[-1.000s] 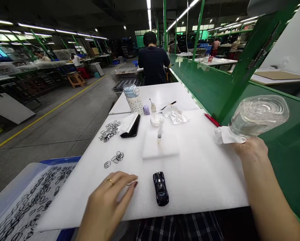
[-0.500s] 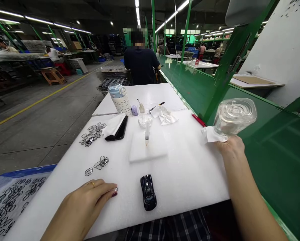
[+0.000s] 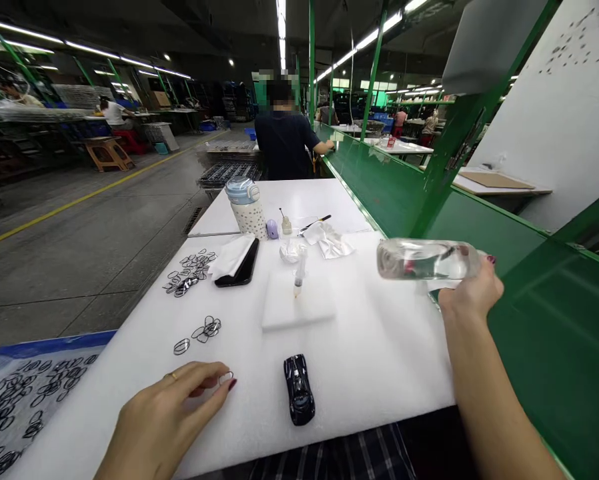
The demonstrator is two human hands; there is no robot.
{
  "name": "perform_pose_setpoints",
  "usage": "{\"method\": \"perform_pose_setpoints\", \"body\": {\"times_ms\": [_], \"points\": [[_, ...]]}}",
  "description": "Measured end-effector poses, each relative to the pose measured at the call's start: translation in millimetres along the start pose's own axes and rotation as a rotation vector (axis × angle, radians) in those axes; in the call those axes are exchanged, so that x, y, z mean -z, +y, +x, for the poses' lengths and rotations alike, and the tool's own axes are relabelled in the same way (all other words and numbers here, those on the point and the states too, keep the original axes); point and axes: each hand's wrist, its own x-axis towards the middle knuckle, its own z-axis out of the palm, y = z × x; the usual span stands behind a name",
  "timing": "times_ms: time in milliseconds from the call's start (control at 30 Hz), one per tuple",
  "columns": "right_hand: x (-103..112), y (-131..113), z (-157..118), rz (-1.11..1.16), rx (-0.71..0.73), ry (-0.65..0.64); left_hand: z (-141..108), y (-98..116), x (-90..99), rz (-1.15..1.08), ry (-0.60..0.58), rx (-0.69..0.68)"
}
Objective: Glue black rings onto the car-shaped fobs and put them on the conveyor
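My left hand [image 3: 172, 413] rests low at the left of the white foam-covered table, a small thin ring [image 3: 226, 378] pinched between thumb and finger. At the right, my right hand [image 3: 473, 287] grips a clear glass bottle [image 3: 424, 260], which lies sideways in the air with its base pointing left. A glossy black toy car [image 3: 299, 390] sits between the hands, near the front edge. Behind it, a syringe [image 3: 299, 273] rests on a white foam block [image 3: 299, 310]. Black rings lie in a small group [image 3: 207, 329] and a larger pile [image 3: 189, 272] on the left.
A black phone [image 3: 239, 270] lies under white tissue [image 3: 232, 255]. Behind are a dotted tumbler [image 3: 247, 210], a purple item [image 3: 272, 229], a small bottle [image 3: 286, 225] and crumpled paper [image 3: 329, 241]. A green conveyor [image 3: 379, 183] borders the right. A person [image 3: 284, 140] sits ahead.
The glass bottle has turned from base-up to sideways, its base swinging left in my right hand. My left thumb and finger have parted slightly around the ring. The person ahead has stretched an arm right.
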Motion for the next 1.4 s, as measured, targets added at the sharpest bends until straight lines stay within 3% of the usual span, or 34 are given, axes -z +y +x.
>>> {"method": "perform_pose_setpoints", "body": {"times_ms": [100,267,333,433,533,600,667,767,833,1000,1100,1200,1400], "points": [[-19.3,-23.7,-11.2,-0.198,0.306,-0.044,-12.4,13.7,-9.8,-0.270,0.100,0.195],[-61.0,-45.4,-28.4,-0.515,0.622,-0.523,-26.9,71.8,-34.1,-1.016,0.088,0.528],[-74.6,-51.5,-27.1,-0.605,0.677,-0.623,-28.6,91.8,-40.6,-1.250,0.076,0.599],[-81.3,-69.1,-21.9,-0.600,0.737,-0.516,-28.5,102.8,-45.4,-1.495,0.026,0.646],[-66.4,-94.0,-31.3,-0.550,0.784,-0.367,-29.3,96.6,-47.6,-1.598,-0.019,0.660],[-48.2,-104.4,-48.7,-0.535,0.624,-0.445,-30.7,90.4,-49.3,-1.634,-0.064,0.643],[-29.4,-103.5,-68.9,-0.525,0.278,-0.613,-31.9,85.9,-51.6,-1.667,-0.110,0.613],[-7.7,-83.6,-91.4,-0.542,-0.199,-0.793,-32.7,82.6,-54.6,-1.695,-0.161,0.557],[1.3,-66.7,-98.5,-0.552,-0.336,-0.840,-32.6,81.8,-55.2,-1.694,-0.186,0.531],[15.0,-44.1,-104.8,-0.580,-0.364,-0.811,-32.2,85.2,-52.3,-1.684,-0.205,0.529],[21.5,-41.7,-107.9,-0.608,-0.329,-0.784,-32.1,86.6,-51.9,-1.680,-0.172,0.554],[25.0,-42.2,-108.9,-0.601,-0.303,-0.763,-32.0,83.7,-53.7,-1.684,-0.225,0.501],[22.8,-43.7,-105.3,-0.420,-0.226,-0.592,-32.4,79.0,-55.4,-1.696,-0.241,0.495]]}}
